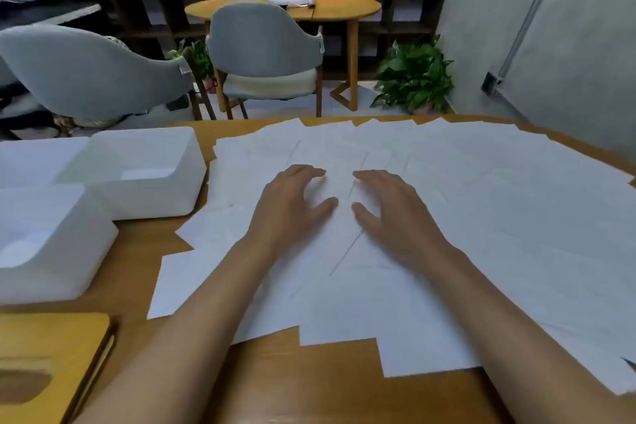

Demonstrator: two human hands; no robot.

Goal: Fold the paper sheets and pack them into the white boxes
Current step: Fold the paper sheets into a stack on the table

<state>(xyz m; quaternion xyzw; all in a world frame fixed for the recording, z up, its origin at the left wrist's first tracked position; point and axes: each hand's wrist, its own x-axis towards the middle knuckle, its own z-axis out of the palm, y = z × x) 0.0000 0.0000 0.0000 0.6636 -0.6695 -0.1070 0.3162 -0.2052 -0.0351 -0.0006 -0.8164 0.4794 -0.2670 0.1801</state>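
Several white paper sheets lie spread and overlapping across the wooden table. My left hand and my right hand rest palm down on the sheets near the middle, fingers spread and fairly straight, a small gap between the thumbs. Neither hand grips anything. Two white boxes stand at the left: the far box with a folded sheet inside, and the near box with something pale at its bottom.
A yellow wooden tissue box sits at the near left corner. A white lid or third box lies at the far left. Beyond the table stand grey chairs, a round table and potted plants.
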